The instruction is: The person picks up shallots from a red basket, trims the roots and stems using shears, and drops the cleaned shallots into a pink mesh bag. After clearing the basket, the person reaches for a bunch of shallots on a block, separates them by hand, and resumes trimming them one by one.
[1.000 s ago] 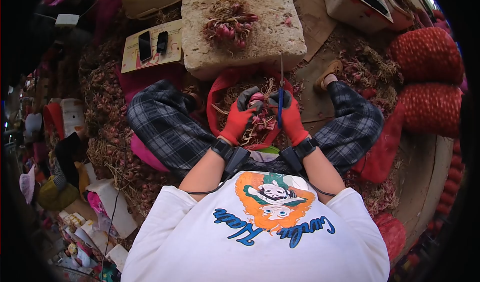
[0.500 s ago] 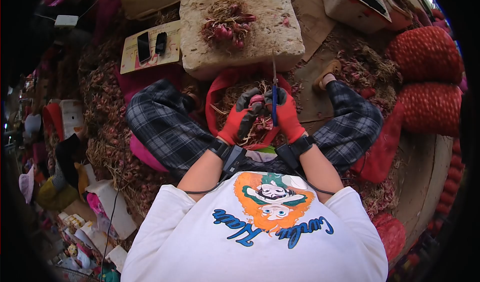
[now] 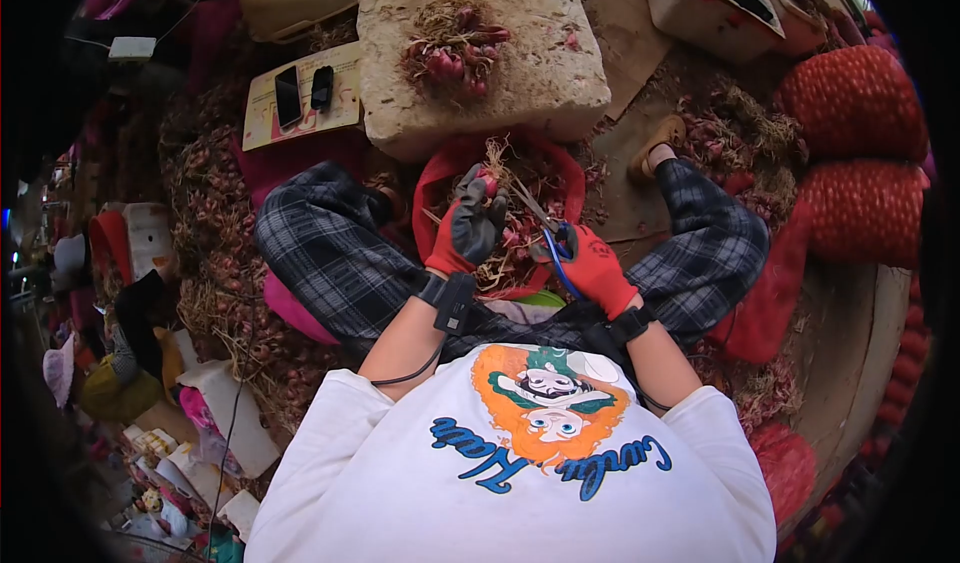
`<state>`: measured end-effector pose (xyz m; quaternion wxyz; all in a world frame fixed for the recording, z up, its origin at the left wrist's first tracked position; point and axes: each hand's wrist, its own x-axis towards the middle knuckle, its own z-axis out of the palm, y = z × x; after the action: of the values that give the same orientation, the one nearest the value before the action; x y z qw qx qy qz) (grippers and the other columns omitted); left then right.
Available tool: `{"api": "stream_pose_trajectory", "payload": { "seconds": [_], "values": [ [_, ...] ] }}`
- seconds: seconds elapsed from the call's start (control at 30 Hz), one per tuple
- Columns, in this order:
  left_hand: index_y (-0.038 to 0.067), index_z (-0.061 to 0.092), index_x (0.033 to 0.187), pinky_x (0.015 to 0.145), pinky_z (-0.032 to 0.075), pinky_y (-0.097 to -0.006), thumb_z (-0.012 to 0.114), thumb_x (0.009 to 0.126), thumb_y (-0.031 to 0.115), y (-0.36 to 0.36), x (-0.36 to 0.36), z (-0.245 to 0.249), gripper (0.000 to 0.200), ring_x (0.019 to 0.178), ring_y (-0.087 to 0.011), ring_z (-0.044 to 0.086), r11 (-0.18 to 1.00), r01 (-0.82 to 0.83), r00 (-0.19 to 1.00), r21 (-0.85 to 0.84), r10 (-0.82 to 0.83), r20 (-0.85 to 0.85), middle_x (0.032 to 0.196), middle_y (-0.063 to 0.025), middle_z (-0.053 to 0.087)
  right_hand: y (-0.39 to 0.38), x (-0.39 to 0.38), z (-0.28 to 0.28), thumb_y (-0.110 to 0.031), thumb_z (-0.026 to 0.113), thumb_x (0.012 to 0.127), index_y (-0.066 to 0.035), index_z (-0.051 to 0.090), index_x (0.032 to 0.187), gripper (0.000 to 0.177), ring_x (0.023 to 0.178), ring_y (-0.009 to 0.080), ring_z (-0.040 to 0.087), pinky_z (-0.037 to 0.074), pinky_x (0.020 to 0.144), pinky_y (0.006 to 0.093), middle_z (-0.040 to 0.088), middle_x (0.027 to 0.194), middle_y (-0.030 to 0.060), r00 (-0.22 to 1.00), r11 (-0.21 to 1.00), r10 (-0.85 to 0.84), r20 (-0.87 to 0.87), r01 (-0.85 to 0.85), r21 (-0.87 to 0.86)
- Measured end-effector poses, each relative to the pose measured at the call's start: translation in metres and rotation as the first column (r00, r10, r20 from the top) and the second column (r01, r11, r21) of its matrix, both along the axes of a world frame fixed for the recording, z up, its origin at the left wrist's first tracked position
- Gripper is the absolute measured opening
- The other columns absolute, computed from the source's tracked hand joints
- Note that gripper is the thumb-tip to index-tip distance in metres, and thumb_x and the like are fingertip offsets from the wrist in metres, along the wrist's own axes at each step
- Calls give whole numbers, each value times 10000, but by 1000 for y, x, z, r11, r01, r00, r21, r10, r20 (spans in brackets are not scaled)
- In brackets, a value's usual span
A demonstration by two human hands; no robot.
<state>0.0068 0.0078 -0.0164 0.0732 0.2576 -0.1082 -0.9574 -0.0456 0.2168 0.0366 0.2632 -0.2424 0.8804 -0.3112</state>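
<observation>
My left hand (image 3: pixel 470 225), in a red and dark grey glove, is closed on a red shallot (image 3: pixel 488 182) with dry roots sticking up from it. In my right hand (image 3: pixel 590 263), gloved the same way, are blue-handled scissors (image 3: pixel 537 210), their blades pointing up and left towards the roots. Both hands are over a red-rimmed container (image 3: pixel 573 170) of shallots and trimmings between my legs. Beyond it, a bunch of shallots (image 3: pixel 455 51) lies on a pale foam block (image 3: pixel 550 73).
Left of the block, a phone (image 3: pixel 288 97) and a small black device (image 3: pixel 322 88) lie on a yellow board (image 3: pixel 262 128). Shallots (image 3: pixel 215 203) are heaped at the left. Full red net sacks (image 3: pixel 855 108) are stacked at the right, below a white box (image 3: pixel 700 13).
My hands have moved apart: the left went up and left with the shallot, the right down and right. The scissors have tilted from upright to pointing up and left.
</observation>
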Motion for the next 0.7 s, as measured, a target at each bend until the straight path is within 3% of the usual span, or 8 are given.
{"api": "stream_pose_trajectory", "payload": {
  "seconds": [0.07, 0.1, 0.17, 0.27, 0.37, 0.47, 0.57, 0.7],
  "values": [
    [116, 504, 1189, 814, 494, -284, 558, 910, 121, 6, -1, 4, 284, 1003, -121, 520, 988, 9, 1000, -154, -10, -3, 1097, -17, 524, -2, 1, -1, -435, 625, 783, -38, 514, 1105, 523, 978, 329, 557, 446, 824, 402, 559, 1049, 173, 997, 998, 44, -64, -40, 56],
    [128, 494, 1202, 823, 485, -283, 551, 915, 122, 7, 0, 4, 292, 1015, -114, 511, 949, 54, 999, -312, -51, 17, 1108, -10, 516, -4, 1, -2, -445, 623, 781, -33, 504, 1116, 543, 982, 335, 553, 445, 830, 403, 551, 1059, 179, 993, 995, 66, -96, -58, 84],
    [153, 474, 1228, 842, 466, -280, 537, 925, 125, 9, 1, 1, 310, 1038, -100, 492, 792, 139, 990, -595, -119, 72, 1129, 5, 499, -7, 1, -5, -469, 619, 777, -30, 503, 1117, 568, 978, 345, 551, 442, 833, 408, 543, 1056, 190, 990, 996, 31, -140, -18, 89],
    [150, 479, 1231, 848, 468, -282, 517, 935, 128, 13, 3, 11, 299, 1052, -113, 498, 873, 146, 989, -464, -113, 100, 1145, 14, 507, -9, 1, -11, -492, 625, 767, -29, 507, 1100, 582, 967, 347, 553, 444, 827, 409, 544, 1044, 191, 984, 997, 16, -180, -1, 80],
    [159, 488, 1221, 883, 450, -297, 526, 934, 171, 16, 3, 13, 290, 1080, -137, 492, 841, 196, 980, -504, -148, 134, 1156, 21, 513, -10, 1, -6, -512, 633, 758, -31, 512, 1067, 584, 961, 343, 557, 449, 816, 406, 548, 1036, 185, 995, 998, 6, -103, 0, 61],
    [173, 500, 1193, 912, 432, -305, 541, 926, 217, 14, 12, 5, 274, 1100, -160, 483, 948, 134, 974, -290, -179, -135, 1155, 33, 521, -18, 3, 9, -533, 641, 747, -33, 517, 1030, 588, 946, 342, 564, 455, 804, 407, 556, 1017, 182, 994, 997, 3, -110, 5, 76],
    [190, 502, 1184, 927, 419, -312, 554, 913, 237, 8, 15, -21, 281, 1108, -166, 475, 984, 154, 942, -84, -172, -287, 1149, 41, 540, -26, 2, 14, -558, 643, 735, -36, 522, 1033, 614, 924, 348, 572, 459, 794, 409, 564, 997, 180, 989, 999, -2, -149, 8, 41],
    [156, 547, 1120, 856, 465, -315, 554, 909, 216, 7, 3, -2, 220, 1037, -186, 522, 994, 76, 990, -79, -84, -112, 1117, 6, 579, -27, 4, -1, -552, 651, 728, -39, 540, 1045, 613, 902, 336, 587, 464, 788, 398, 583, 973, 169, 978, 997, -66, -196, 60, -38]
  ]
}}
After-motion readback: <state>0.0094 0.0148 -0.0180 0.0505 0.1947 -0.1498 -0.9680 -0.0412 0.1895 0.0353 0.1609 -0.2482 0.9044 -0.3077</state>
